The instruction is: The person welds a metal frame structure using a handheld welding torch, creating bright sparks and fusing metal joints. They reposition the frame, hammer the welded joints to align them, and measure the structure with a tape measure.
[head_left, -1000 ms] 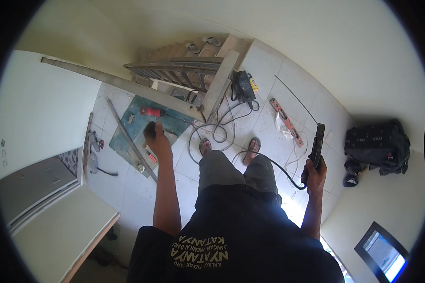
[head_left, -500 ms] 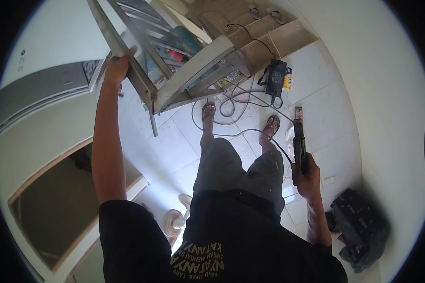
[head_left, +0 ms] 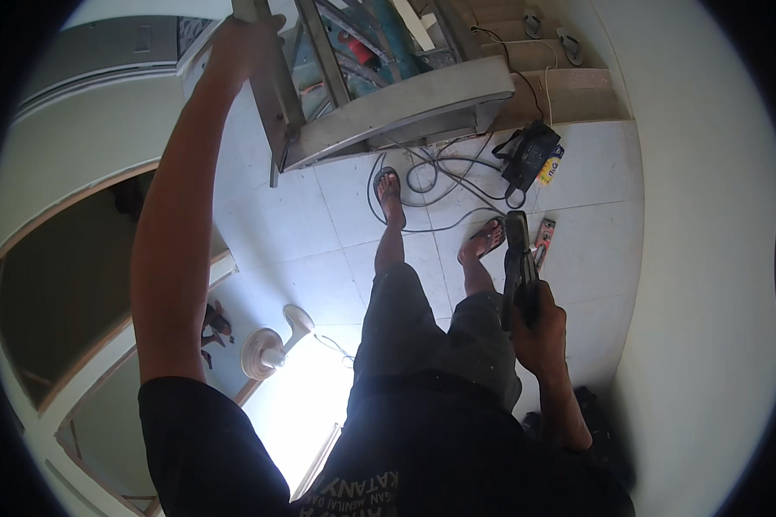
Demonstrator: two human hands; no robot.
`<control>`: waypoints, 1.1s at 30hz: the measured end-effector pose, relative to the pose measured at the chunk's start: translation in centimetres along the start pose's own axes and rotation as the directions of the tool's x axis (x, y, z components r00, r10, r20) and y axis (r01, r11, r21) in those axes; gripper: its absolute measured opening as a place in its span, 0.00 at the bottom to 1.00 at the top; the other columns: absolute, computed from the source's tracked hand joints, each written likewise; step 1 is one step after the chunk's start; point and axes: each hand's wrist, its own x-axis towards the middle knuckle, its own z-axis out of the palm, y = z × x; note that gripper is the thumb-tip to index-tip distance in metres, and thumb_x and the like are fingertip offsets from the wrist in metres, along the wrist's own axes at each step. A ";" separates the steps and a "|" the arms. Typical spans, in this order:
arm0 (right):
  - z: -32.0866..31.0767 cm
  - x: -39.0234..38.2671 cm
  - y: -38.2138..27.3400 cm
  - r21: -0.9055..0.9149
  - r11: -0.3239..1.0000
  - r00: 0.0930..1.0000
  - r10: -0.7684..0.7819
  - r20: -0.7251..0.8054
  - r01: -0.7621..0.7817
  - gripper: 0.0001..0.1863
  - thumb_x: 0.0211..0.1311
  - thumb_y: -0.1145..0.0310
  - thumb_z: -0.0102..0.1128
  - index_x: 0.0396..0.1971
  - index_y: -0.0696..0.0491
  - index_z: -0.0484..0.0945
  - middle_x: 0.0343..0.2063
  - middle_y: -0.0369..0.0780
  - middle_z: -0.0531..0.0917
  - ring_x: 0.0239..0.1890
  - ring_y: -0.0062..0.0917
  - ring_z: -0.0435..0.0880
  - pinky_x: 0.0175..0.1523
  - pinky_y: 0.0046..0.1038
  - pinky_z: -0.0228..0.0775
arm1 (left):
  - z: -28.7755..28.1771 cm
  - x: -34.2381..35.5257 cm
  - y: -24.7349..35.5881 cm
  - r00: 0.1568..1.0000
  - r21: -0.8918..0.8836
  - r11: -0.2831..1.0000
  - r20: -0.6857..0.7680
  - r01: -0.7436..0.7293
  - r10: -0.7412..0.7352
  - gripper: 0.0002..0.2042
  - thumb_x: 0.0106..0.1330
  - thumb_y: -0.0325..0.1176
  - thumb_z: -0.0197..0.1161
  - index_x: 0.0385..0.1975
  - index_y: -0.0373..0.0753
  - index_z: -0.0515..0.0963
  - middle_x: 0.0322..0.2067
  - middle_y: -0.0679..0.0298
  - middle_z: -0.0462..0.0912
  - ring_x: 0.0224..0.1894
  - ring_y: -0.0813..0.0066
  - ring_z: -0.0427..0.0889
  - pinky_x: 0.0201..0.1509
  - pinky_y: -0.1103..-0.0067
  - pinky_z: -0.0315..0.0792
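At the upper left, my left hand (head_left: 241,53) is closed around an upright bar of a grey metal frame (head_left: 397,102). The frame has slats and a broad curved front piece, and it stands tilted in this view beyond my feet. My right hand (head_left: 541,334) grips a dark clamp-like welding tool (head_left: 517,258) by its handle, jaws pointing away from me. A black cable (head_left: 435,230) loops over the floor toward that tool; where it joins is hidden now. My right fingers are partly covered by the tool.
A black box-shaped machine (head_left: 530,155) with a strap sits beside a yellow pack (head_left: 552,165). A narrow red package (head_left: 544,237) lies near my right foot. Steps (head_left: 573,96) with sandals (head_left: 569,47) rise at the back. A fan (head_left: 261,353) stands lower left, a dark bag (head_left: 610,444) lower right.
The view has shifted, and the metal frame now sits higher and further right in it. My right hand with the clamp-like tool has come left, nearer my right leg. Both hands keep their grip.
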 end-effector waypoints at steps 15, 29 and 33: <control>5.7 -3.3 10.0 0.257 0.966 0.962 0.095 -0.254 -0.027 0.09 0.60 0.75 0.54 0.39 0.59 0.67 0.15 0.35 0.72 0.11 0.16 0.70 0.15 0.21 0.60 | -2.3 -0.2 -3.4 0.998 -0.243 0.969 -0.039 -0.049 0.041 0.23 0.69 0.48 0.55 0.49 0.31 0.75 0.43 0.53 0.82 0.44 0.67 0.80 0.50 0.72 0.71; 11.1 4.4 24.2 0.665 0.736 0.732 0.384 -0.564 0.127 0.11 0.58 0.76 0.56 0.39 0.59 0.66 0.13 0.34 0.69 0.10 0.16 0.65 0.14 0.22 0.56 | 34.5 -22.8 -11.3 0.992 -0.971 0.222 -0.068 -0.090 0.108 0.39 0.54 0.36 0.74 0.63 0.32 0.60 0.58 0.52 0.71 0.60 0.61 0.71 0.64 0.65 0.66; 10.8 5.2 27.2 0.714 0.693 0.807 0.363 -0.465 0.099 0.14 0.57 0.75 0.55 0.41 0.59 0.65 0.13 0.34 0.69 0.09 0.17 0.64 0.13 0.22 0.55 | 36.2 -14.9 -6.1 0.946 -0.927 -0.268 -0.303 -0.263 0.118 0.28 0.61 0.39 0.68 0.59 0.38 0.67 0.53 0.62 0.74 0.59 0.68 0.70 0.67 0.67 0.58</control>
